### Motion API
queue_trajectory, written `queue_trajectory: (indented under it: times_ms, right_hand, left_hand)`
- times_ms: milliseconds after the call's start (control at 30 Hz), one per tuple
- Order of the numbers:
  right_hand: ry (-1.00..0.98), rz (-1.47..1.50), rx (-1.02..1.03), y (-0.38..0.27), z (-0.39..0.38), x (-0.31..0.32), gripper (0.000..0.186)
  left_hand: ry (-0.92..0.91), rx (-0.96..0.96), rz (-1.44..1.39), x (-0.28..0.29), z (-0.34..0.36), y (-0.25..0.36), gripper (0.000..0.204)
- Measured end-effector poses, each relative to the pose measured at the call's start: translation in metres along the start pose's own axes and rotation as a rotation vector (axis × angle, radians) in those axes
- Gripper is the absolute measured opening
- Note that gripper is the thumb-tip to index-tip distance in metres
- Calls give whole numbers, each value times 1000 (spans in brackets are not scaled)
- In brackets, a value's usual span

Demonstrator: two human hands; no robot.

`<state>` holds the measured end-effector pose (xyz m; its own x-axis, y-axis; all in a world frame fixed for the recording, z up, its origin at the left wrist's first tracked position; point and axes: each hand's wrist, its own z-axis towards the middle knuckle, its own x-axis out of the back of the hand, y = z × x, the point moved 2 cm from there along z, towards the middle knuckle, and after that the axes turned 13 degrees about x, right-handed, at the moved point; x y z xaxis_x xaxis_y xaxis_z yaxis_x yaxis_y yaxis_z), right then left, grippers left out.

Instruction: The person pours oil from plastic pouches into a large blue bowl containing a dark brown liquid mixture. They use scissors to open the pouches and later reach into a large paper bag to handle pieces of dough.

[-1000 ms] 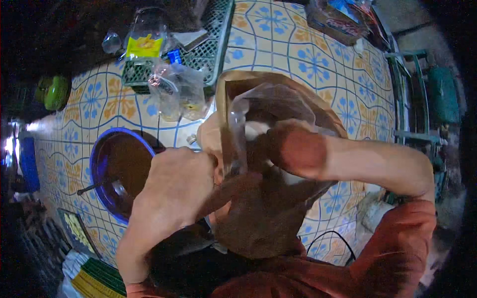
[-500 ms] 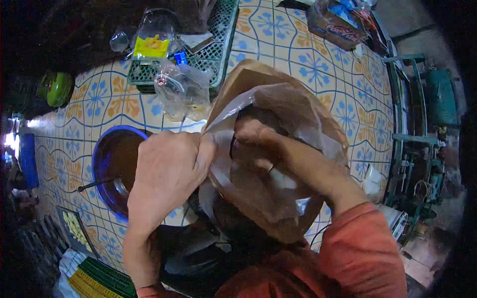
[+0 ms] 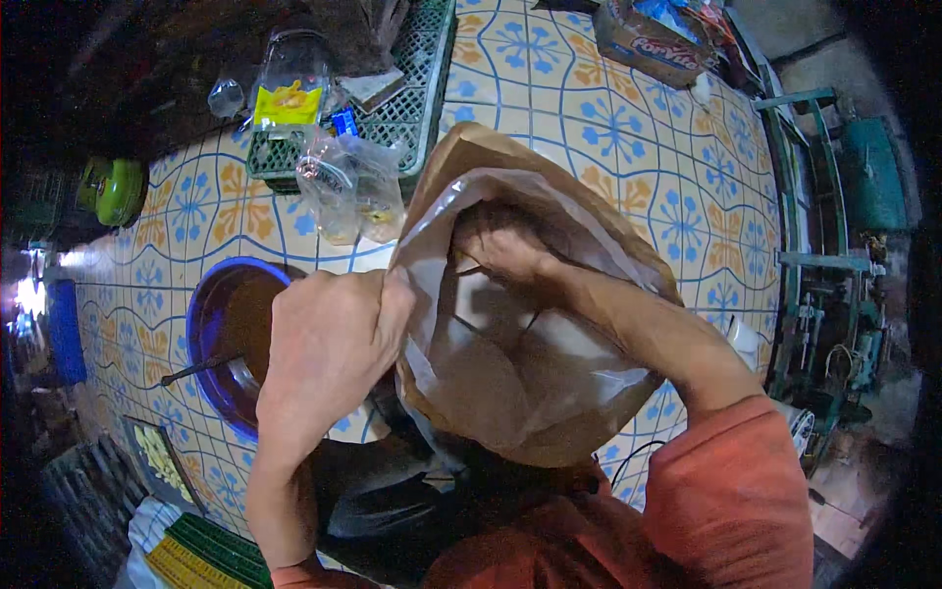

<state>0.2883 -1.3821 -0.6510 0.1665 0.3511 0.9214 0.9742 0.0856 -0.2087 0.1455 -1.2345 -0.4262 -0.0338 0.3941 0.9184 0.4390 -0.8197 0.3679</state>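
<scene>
A large brown paper bag (image 3: 549,447) with a clear plastic liner (image 3: 432,294) gapes in front of me. My left hand (image 3: 334,339) is closed around its left edge, pinching paper and liner together. Deep in the mouth of the bag is my right hand (image 3: 505,250), its forearm crossing over the right rim. Its fingers are curled and partly lost in shadow. Pale shapes with thin dark edges show just below them, but I cannot make out what they are. Lower in the bag, a smooth brownish surface shows dimly.
Left of the bag stands a blue bucket (image 3: 196,344) with brown contents and a dark handle (image 3: 201,368) sticking out. A green crate (image 3: 417,118) holding plastic bags and packages lies beyond. A cardboard box (image 3: 648,49) and a green metal frame (image 3: 819,260) are at the right.
My right hand has opened up slightly from a tighter fist and shifted a little up inside the bag. More of the pale interior shows. My left hand keeps its grip on the edge.
</scene>
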Motion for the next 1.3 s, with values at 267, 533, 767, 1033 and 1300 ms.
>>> queue_trajectory:
  times_ms: [267,533,767,1033,1300]
  right_hand:
    - [-31,214,-209,-3,-17,-58,35]
    - [-201,535,-475,-33,-42,-28,30]
    - [400,415,-208,-28,-40,-5,43]
    - [99,210,-128,-21,-14,-47,54]
    - [-258,725,-249,-2,-15,-31,51]
  left_hand:
    - [-42,99,-79,-1,-6,-4,42]
    - [33,23,-80,-4,-13,-7,37]
    - [-38,53,-92,-9,-9,-1,42]
    - [-11,77,-140,-7,-7,2,38]
    - [54,10,-94,-12,-6,-5,37]
